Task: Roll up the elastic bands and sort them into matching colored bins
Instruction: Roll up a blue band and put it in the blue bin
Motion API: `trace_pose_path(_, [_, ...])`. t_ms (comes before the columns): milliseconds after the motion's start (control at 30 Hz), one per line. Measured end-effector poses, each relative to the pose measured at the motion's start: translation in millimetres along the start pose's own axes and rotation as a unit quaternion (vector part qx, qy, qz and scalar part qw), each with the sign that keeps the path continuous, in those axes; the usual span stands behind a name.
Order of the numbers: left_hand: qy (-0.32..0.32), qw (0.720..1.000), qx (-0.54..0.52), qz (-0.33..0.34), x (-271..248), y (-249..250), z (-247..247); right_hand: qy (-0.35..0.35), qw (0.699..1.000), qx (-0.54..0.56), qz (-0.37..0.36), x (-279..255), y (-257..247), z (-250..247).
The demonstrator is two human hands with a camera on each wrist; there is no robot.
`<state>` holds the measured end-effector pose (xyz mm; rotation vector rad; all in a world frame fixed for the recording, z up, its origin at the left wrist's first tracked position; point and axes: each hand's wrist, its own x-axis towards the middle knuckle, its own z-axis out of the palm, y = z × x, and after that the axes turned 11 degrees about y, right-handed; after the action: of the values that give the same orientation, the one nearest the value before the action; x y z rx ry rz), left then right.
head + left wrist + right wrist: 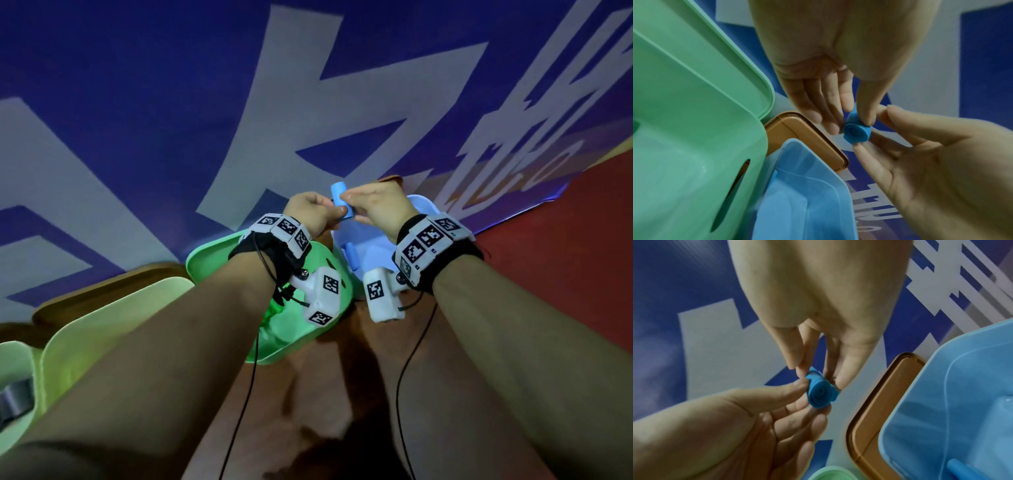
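A blue elastic band (pixel 340 200), wound into a tight spiral roll, is held in the air between both hands. My left hand (pixel 333 215) pinches its near end with thumb and fingertips. My right hand (pixel 352 205) pinches the other side. The left wrist view shows the roll's spiral end (pixel 857 133) between the left hand (pixel 849 125) and the other hand's fingertips. The right wrist view shows the roll (pixel 821 393) with a short loose tail, under my right hand (pixel 818 376). The blue bin (pixel 380 245) lies just below, with another blue roll (pixel 352 255) inside.
A green bin (pixel 212 253) sits left of the blue bin, under my left wrist. A pale yellow-green bin (pixel 102 325) stands further left, and a bin at the far left holds a grey band (pixel 13 401). They rest on a brown tray (pixel 803 134). A blue and white banner (pixel 171 102) lies beyond.
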<state>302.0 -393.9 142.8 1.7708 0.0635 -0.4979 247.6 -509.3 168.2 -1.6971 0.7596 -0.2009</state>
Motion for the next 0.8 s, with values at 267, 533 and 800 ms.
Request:
trace_pose_path(267, [0.012, 0.997, 0.043, -0.064, 53, -30, 31, -0.035, 0.979, -0.110, 0.168, 77, 61, -17])
trace_pose_path(533, [-0.003, 0.998, 0.044, -0.040, 74, -35, 33, -0.116, 0.929, -0.283, 0.210, 120, 87, -9])
trace_pose_path(800, [-0.017, 0.999, 0.045, -0.024, 85, -49, 31, -0.148, 0.903, -0.307, 0.262, 135, 97, -5])
